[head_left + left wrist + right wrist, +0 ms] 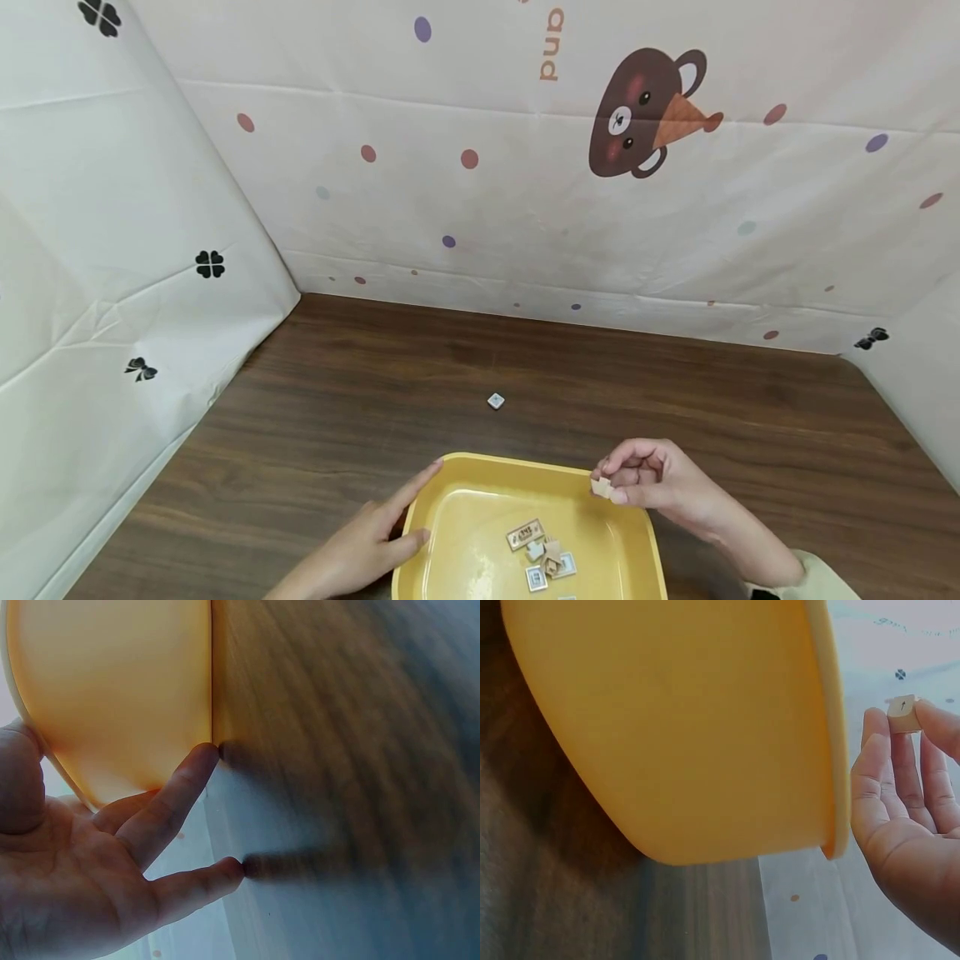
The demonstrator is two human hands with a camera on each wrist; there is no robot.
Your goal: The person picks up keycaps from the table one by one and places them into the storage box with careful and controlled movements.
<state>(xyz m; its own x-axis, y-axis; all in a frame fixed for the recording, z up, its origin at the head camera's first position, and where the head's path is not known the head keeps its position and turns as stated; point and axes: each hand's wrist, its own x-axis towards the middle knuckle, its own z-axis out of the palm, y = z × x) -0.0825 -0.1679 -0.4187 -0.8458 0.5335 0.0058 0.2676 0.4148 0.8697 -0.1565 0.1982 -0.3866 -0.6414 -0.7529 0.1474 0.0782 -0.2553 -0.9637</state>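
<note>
At the tray's far right corner, my right hand [667, 487] pinches a small light wooden piece [602, 487] between thumb and fingertips. In the right wrist view this wooden piece [902, 707] has a tiny dark arrow on one face. My left hand [367, 546] rests at the left side of the yellow plastic tray [472, 460], thumb over the rim. Seen from the left wrist, its fingers [169, 802] lie extended against the tray's outer wall and the tabletop. Inside the tray lie a printed wooden plaque [525, 535], small wooden pieces [552, 554] and a white-framed square tile [536, 578].
A small pale square tile [496, 401] lies on the dark wooden table [360, 392] beyond the tray. White printed cloth [525, 208] hangs behind the table, with more at both sides. The lower frame edge cuts off the tray's near side.
</note>
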